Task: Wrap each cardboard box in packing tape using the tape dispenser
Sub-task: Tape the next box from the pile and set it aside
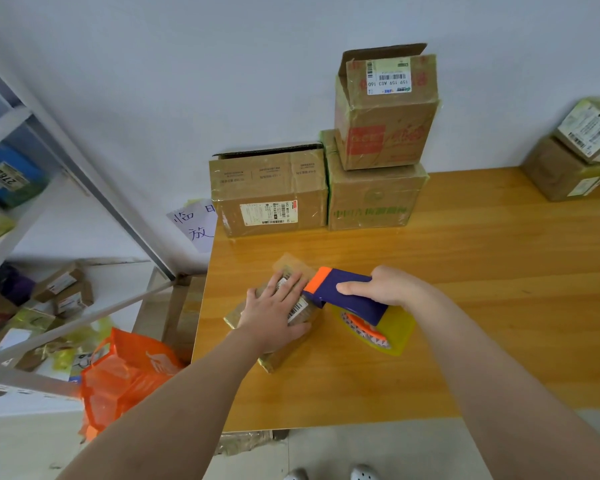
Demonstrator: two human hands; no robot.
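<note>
A small cardboard box (284,351) with a barcode label lies near the left edge of the wooden table (482,306). My left hand (274,313) presses flat on its top, fingers spread. My right hand (385,287) grips the purple and orange tape dispenser (347,299), whose orange front end touches the box's right upper edge. The yellowish tape roll (385,330) hangs under the dispenser, just right of the box. A strip of clear tape reaches past the box's far side.
Three larger boxes stand at the table's back: a low one (271,195), another (374,199) with an open-flapped one (385,112) on top. More boxes (575,157) sit far right. A metal shelf (32,188) with parcels and an orange bag (125,375) stand left.
</note>
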